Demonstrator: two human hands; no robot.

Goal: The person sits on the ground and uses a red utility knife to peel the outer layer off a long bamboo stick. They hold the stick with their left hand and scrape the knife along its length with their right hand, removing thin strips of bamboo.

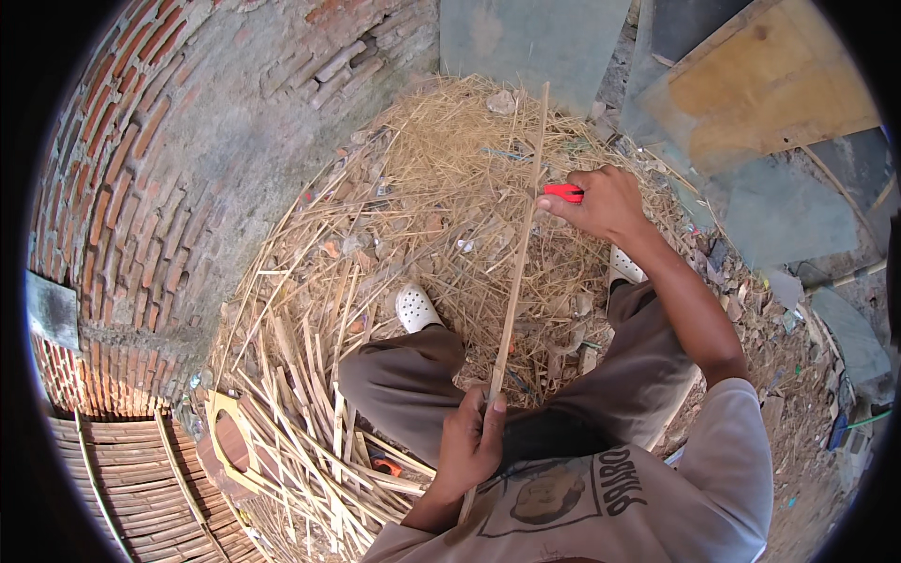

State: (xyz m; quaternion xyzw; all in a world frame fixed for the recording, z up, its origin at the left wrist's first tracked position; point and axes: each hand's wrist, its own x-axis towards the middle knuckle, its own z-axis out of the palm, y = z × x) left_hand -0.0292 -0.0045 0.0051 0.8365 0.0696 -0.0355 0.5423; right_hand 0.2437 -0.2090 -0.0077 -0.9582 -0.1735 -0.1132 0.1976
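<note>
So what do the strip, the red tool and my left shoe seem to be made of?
Strip: likely bamboo or wood, unvarnished-looking; it's pale tan and dull. Red tool: probably smooth plastic, from its bright, even colour. Left shoe: perhaps moulded foam or rubber, matte white, with round holes.

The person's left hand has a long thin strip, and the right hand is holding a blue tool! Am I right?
Almost: the head view shows that the tool in the right hand is red, not blue. The left hand does hold the long thin strip.
</note>
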